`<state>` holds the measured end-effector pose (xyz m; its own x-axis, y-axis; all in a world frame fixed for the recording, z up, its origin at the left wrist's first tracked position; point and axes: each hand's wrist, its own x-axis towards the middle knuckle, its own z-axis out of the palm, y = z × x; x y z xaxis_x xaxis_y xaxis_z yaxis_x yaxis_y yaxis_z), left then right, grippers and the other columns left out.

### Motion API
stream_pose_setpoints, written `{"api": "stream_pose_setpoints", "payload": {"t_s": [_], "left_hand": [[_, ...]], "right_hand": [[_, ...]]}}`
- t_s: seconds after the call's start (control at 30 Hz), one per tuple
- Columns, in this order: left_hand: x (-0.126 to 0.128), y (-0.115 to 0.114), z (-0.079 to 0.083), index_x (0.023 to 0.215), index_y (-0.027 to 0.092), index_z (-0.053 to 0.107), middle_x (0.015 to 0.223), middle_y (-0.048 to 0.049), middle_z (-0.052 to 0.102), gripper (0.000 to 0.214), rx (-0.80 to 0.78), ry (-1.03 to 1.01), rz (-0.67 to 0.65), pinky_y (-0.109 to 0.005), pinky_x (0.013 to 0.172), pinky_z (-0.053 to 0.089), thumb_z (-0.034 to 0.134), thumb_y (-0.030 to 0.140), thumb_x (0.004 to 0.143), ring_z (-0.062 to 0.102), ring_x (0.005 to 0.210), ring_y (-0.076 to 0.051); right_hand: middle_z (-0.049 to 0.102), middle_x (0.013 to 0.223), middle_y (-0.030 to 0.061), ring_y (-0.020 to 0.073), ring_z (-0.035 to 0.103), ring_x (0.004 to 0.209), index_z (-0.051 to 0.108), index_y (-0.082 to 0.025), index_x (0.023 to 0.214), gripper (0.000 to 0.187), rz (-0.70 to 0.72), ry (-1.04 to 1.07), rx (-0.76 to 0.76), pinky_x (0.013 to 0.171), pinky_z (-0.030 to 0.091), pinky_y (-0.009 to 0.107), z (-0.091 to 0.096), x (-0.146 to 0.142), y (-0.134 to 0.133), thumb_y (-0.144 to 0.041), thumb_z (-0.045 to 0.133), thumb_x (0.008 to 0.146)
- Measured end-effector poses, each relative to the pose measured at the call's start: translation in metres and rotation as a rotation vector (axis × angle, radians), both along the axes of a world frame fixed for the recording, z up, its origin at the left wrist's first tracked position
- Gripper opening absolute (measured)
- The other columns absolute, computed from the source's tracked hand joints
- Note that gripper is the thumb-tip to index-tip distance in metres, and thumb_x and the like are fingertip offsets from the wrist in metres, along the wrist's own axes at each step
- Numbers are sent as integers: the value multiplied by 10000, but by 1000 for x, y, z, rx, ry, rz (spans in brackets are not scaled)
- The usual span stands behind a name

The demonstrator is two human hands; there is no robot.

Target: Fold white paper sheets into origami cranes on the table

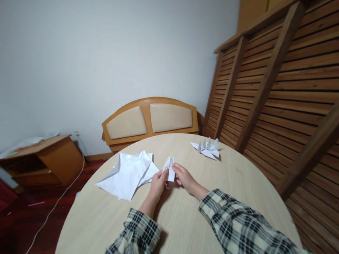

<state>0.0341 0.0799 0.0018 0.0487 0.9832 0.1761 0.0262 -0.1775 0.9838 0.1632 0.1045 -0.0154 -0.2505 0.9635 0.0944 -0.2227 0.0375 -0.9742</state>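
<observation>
Between my two hands is a small piece of folded white paper (171, 175), held up just above the table with narrow points at its top. My left hand (158, 184) pinches its left side, thumb on the near face. On the right side, my right hand (185, 177) grips the paper between thumb and fingers. Some of my fingertips are hidden behind it. A loose pile of white paper sheets (126, 175) lies to the left of my left hand. Farther off to the right, a folded paper crane (207, 152) rests among what look like several others, close together.
The round wooden table (192, 236) fills the space before me. Beyond it stands a headboard (147, 101) with cream panels. A slatted wooden frame (263, 106) leans along the right. At left are a low cabinet (60, 157) and a white cable (50, 212) on the floor.
</observation>
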Motion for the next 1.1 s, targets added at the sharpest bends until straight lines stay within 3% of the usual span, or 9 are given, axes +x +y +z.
{"api": "stream_pose_setpoints", "payload": {"t_s": [0.37,0.57,0.77,0.93,1.1], "left_hand": [[0,3,-5,609,168,538,511,34,464,582,65,-1,183,-245,491,300,592,744,672,391,509,-118],[-2,5,-9,627,162,555,517,40,455,564,69,17,160,-245,509,297,586,720,704,395,523,-122],[0,1,-1,634,156,565,516,40,471,554,-3,7,89,-244,493,299,642,704,654,403,501,-117],[1,0,0,629,157,570,530,36,486,541,17,-3,77,-244,497,306,651,692,657,394,508,-112],[-2,2,-5,676,163,564,525,40,480,570,-33,-66,95,-247,489,303,623,729,684,400,498,-118]], "right_hand": [[386,487,-110,57,311,329,532,-195,825,536,64,-154,91,310,201,193,2,-2,-6,-730,517,804],[362,495,-116,59,295,341,544,-194,860,475,79,-97,67,326,192,192,-4,-5,0,-666,555,817],[376,498,-107,62,306,364,545,-195,840,401,76,-70,12,351,189,192,1,-2,0,-592,599,831],[377,490,-115,63,318,347,536,-198,838,465,66,-87,37,337,212,187,0,0,-1,-660,581,806],[376,451,-110,78,368,337,465,-218,739,578,45,-67,57,330,258,190,1,1,-2,-791,427,802]]}}
